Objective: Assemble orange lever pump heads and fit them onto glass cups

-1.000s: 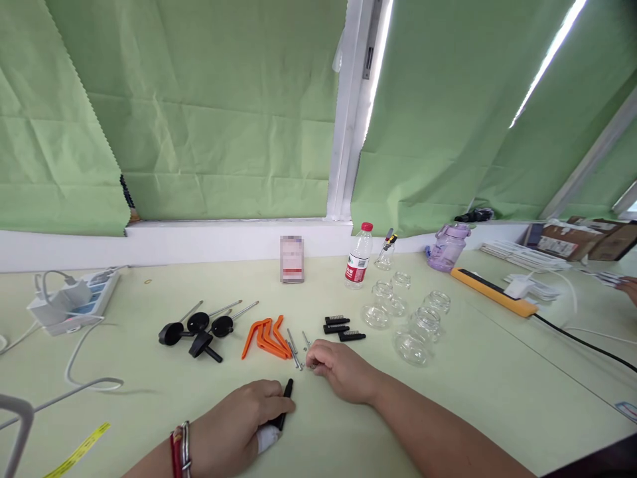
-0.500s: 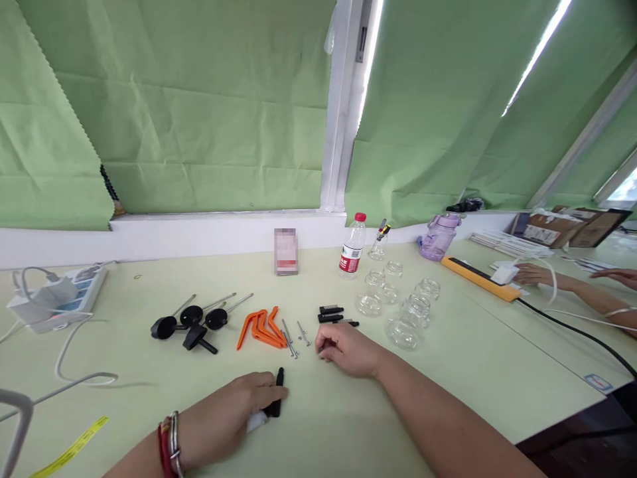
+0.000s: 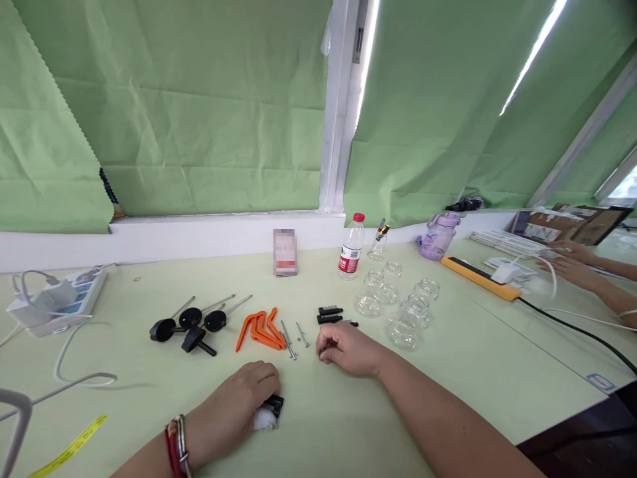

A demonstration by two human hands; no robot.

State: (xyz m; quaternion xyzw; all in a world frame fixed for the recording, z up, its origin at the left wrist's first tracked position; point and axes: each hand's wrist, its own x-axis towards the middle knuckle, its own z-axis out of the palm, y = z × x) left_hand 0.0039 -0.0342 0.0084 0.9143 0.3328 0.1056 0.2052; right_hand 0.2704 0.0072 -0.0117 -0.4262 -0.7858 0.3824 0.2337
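My left hand (image 3: 249, 395) is curled over a black plastic part (image 3: 275, 403). Only the part's near end shows, and a white tissue-like wad (image 3: 265, 418) lies under the hand against it. To the right, my right hand (image 3: 353, 348) rests on the table with thumb and fingers pinched together. A small dark bit shows at its fingertips, too small to name. Just behind that hand lie several black ribbed parts with springs (image 3: 330, 319), one partly covered by it. Between the hands and farther back are metal screws (image 3: 288, 342) and orange crank-shaped handles (image 3: 259, 332).
Black round caps with metal rods (image 3: 190, 317) lie at left. Clear glass jars (image 3: 404, 332) stand at right, with a red-capped bottle (image 3: 351, 249) and a jar of screwdrivers (image 3: 379, 245) behind. Power strips (image 3: 480, 279) and cables flank both sides. A co-worker's hands (image 3: 572, 265) are far right.
My left fingers have curled farther over the black part, hiding its narrow end, and more of the white wad shows. My right hand stays put. The co-worker's hands have moved away from the white plug.
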